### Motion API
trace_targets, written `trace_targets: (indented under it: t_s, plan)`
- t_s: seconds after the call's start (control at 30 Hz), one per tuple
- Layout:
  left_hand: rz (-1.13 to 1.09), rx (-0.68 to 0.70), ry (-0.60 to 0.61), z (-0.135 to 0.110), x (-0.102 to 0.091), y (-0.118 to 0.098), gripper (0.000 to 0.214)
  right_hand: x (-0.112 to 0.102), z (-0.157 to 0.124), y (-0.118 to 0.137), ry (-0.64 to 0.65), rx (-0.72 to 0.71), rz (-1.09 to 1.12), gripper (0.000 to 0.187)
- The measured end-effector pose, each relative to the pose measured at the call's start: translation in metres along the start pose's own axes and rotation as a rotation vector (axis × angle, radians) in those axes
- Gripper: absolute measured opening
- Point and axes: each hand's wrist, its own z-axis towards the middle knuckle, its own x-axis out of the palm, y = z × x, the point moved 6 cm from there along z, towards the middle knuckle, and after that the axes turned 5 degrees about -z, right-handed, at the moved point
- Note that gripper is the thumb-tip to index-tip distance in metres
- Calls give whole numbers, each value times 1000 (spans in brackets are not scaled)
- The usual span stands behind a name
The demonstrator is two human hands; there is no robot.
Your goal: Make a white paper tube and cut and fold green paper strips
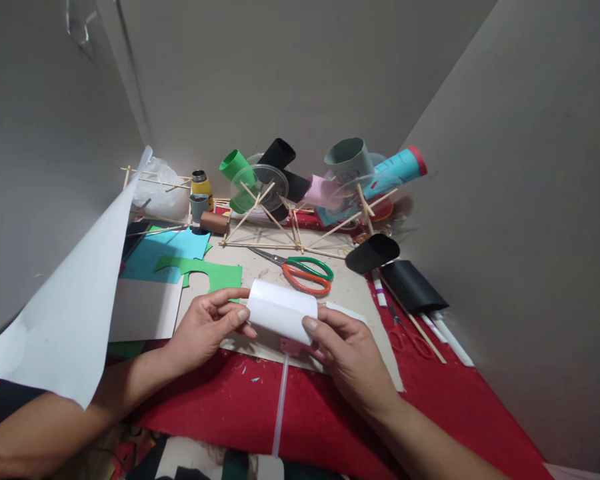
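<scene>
From where I stand, both hands are occupied with one white paper tube point(283, 312), which is lifted above the grey board point(380, 350), on the person's side of the large scissors point(307, 275). The left hand point(213, 325) supports the left end with the fingertips, while the right hand point(347, 343) grips the other end, its thumb lying flat on the paper. A paper edge runs along the tube, so I suppose the thumb presses there to stop the roll from opening, and the light touch on the left avoids crushing it. Nearer to the person than the scissors, a pink tool point(291, 346) with a pale stick point(281, 407) is partly hidden by the right hand, perhaps put there to be within easy reach. Left of the scissors lies cut green paper point(225, 275). Behind them, a wooden-stick frame point(260, 245) carries clear discs, probably as supports for the coloured tubes point(277, 155). The red tabletop point(205, 407) is under everything.
</scene>
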Motion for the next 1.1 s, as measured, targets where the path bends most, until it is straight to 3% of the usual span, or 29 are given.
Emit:
trace_targets:
  t_s: [0.23,0.4,0.53,0.73,0.93,1.1]
  plan:
    - [10,-50,51,2,4,0,51,-2,2,-1,16,-26,-39,20]
    - [33,-104,48,5,4,7,30,0,0,1,76,-121,-148,20]
    - [53,-66,7,5,2,6,29,3,-2,6,86,-140,-170,21]
    - [42,-52,0,4,2,4,29,1,-2,9,36,-169,-212,24]
    - [51,-122,90,3,8,7,32,-1,-2,7,16,-143,-223,28]
    - [89,-68,19,2,3,-1,29,-8,-3,6,-51,-98,-76,31]
